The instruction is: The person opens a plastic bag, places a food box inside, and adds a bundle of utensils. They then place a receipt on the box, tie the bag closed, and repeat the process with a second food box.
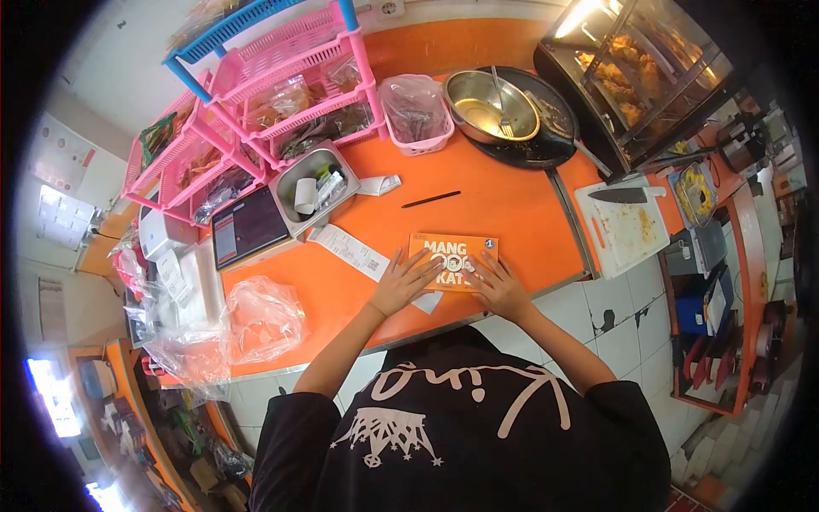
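Observation:
An orange food box (454,247) with white lettering lies flat on the orange counter near its front edge. My left hand (403,284) rests on the left part of its lid, fingers spread out. On the right part lies my right hand (502,288), also with its fingers stretched and apart. Both palms sit at the near corners, and the fingers cover some of the print. A long paper receipt (351,252) lies left of the box. Beyond the box is a dark pen (431,199). A scrap of white paper (426,301) pokes out under the box's near side.
Pink stacked racks (294,115), a metal tub (324,183) and a tablet (247,229) stand left. Behind are a pink basket (416,141) and metal bowl (492,111). A knife (618,195) lies on a cutting board (627,235) at right. Plastic bags (264,316) lie front left.

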A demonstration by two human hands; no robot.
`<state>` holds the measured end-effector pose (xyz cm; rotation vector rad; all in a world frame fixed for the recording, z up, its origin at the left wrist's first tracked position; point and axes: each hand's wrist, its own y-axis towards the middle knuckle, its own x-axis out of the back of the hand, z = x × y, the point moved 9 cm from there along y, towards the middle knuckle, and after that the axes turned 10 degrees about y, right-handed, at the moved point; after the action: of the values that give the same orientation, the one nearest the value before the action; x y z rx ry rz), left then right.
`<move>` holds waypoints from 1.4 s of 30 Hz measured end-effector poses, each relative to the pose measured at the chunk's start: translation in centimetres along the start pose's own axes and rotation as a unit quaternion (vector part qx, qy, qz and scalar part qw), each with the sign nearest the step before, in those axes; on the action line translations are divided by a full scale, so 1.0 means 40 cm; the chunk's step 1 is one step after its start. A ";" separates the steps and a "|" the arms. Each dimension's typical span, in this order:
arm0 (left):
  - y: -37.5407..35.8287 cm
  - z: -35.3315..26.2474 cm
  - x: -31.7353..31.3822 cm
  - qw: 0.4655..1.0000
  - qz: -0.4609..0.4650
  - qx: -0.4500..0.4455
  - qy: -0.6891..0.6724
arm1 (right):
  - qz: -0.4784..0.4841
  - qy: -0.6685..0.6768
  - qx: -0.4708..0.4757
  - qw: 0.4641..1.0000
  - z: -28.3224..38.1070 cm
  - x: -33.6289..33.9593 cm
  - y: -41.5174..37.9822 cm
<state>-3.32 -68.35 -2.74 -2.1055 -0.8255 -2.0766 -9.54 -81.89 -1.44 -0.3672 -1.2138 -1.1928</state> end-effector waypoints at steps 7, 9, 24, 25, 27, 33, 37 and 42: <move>0.024 0.018 0.025 0.999 0.006 0.027 -0.043 | -0.014 -0.015 -0.015 1.000 -0.004 0.010 0.016; 0.016 0.012 0.035 0.999 0.005 0.013 -0.035 | -0.007 0.011 -0.022 1.000 0.014 0.009 0.009; -0.017 -0.006 0.011 0.996 0.048 -0.080 -0.001 | 0.076 0.030 -0.075 0.994 0.060 -0.005 0.059; -0.025 -0.011 0.023 0.998 0.030 -0.057 -0.010 | 0.070 0.017 -0.103 0.992 0.047 -0.015 0.081; -0.066 0.001 0.084 1.000 0.009 -0.019 -0.008 | 0.068 0.009 -0.113 0.991 0.049 -0.025 0.155; -0.422 0.241 0.393 0.933 -0.162 0.307 -0.100 | 0.192 -0.004 -0.231 0.954 0.077 -0.040 0.301; -0.871 0.407 0.522 0.788 -0.177 0.589 0.039 | 0.146 0.006 -0.115 0.983 0.296 -0.031 0.472; -1.059 0.489 0.387 0.817 -0.040 0.576 -0.013 | 0.163 0.234 0.055 0.957 0.684 -0.227 0.691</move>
<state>-4.10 -19.21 -3.07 -1.3639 -1.6158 -0.9884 0.78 -45.31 10.87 -0.1771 -0.7654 -0.8567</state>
